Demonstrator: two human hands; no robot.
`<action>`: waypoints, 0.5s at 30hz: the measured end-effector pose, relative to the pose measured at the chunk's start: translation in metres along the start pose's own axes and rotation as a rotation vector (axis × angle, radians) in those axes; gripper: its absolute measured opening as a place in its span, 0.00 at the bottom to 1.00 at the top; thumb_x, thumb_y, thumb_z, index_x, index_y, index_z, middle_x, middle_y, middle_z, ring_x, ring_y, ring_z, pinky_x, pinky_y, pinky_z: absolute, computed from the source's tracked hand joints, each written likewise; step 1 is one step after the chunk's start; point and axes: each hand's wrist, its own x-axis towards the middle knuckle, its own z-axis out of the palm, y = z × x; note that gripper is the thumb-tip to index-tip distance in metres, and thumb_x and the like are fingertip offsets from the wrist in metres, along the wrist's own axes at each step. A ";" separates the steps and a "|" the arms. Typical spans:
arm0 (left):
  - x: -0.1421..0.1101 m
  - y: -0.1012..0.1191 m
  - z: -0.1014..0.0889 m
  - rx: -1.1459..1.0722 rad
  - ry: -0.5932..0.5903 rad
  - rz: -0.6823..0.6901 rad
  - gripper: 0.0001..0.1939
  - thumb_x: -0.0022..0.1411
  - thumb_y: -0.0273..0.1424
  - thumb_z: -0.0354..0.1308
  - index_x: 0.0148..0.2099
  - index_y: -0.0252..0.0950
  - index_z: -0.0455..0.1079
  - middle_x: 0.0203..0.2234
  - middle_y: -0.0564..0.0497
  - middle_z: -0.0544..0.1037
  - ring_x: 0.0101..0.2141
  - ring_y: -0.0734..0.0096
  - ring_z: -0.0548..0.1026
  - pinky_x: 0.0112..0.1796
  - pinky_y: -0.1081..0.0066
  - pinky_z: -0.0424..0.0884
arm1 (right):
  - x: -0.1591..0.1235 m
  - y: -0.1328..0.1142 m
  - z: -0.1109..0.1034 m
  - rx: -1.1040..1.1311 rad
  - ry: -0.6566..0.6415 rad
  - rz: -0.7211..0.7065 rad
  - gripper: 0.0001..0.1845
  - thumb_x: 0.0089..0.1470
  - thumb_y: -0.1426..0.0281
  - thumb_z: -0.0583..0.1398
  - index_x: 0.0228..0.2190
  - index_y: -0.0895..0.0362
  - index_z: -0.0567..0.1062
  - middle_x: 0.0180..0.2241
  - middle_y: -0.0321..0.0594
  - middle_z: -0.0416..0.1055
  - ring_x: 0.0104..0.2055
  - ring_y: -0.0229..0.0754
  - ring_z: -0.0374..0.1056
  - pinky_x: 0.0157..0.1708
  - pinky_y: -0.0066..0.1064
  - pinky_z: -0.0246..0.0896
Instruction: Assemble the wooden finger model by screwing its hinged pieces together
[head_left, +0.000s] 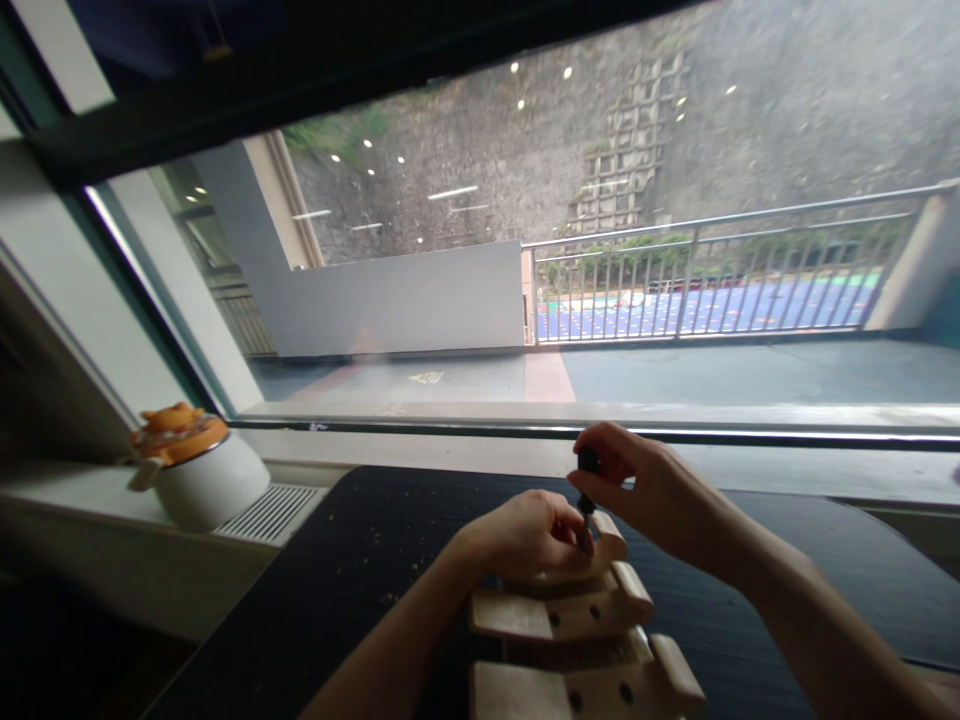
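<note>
My right hand is closed around the black handle of a screwdriver, which stands almost upright with its shaft pointing down. Fingers of my left hand are pinched together beside the lower end of the shaft, over the farthest of several curved pale wooden pieces. What they pinch is hidden. Nearer to me lie a middle wooden piece and a front wooden piece, each with two dark holes and a raised block at its right end.
The wooden pieces are on a black table with small light crumbs scattered at its left. A white pot with an orange lid stands on the sill beside a vent grille. Behind the table is a large window.
</note>
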 end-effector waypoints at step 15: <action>-0.001 0.001 0.001 0.009 0.004 -0.016 0.09 0.54 0.31 0.55 0.32 0.31 0.74 0.24 0.54 0.72 0.24 0.78 0.65 0.25 0.79 0.59 | 0.000 -0.006 -0.003 -0.159 0.002 0.026 0.10 0.52 0.61 0.60 0.28 0.54 0.68 0.19 0.31 0.67 0.21 0.35 0.60 0.20 0.26 0.52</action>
